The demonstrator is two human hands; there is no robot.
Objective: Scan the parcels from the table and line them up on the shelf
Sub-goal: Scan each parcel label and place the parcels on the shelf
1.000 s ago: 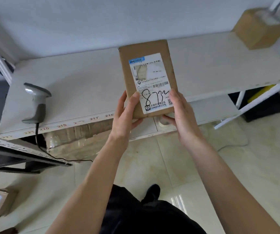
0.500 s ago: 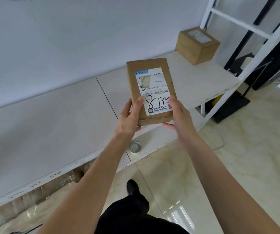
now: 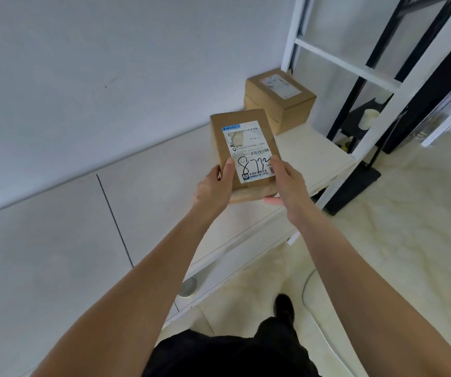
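I hold a flat brown parcel (image 3: 242, 137) with a white shipping label and a handwritten number, label up, above the white shelf (image 3: 159, 186). My left hand (image 3: 213, 186) grips its lower left edge, thumb on top. My right hand (image 3: 287, 180) grips the lower right edge, thumb on the label and fingers underneath. A second brown parcel (image 3: 280, 100) with a label on top stands on the shelf at its far right end, just beyond the one I hold.
The white shelf upright (image 3: 376, 115) and a black frame (image 3: 360, 85) rise at the right end. A roll of tape (image 3: 187, 287) lies on a lower shelf level. A white wall backs the shelf. Glossy tiled floor (image 3: 395, 227) lies to the right.
The view has swung right along the shelf; the scanner has left the picture. The parcel in both hands has come closer to the parcel at the shelf's right end.
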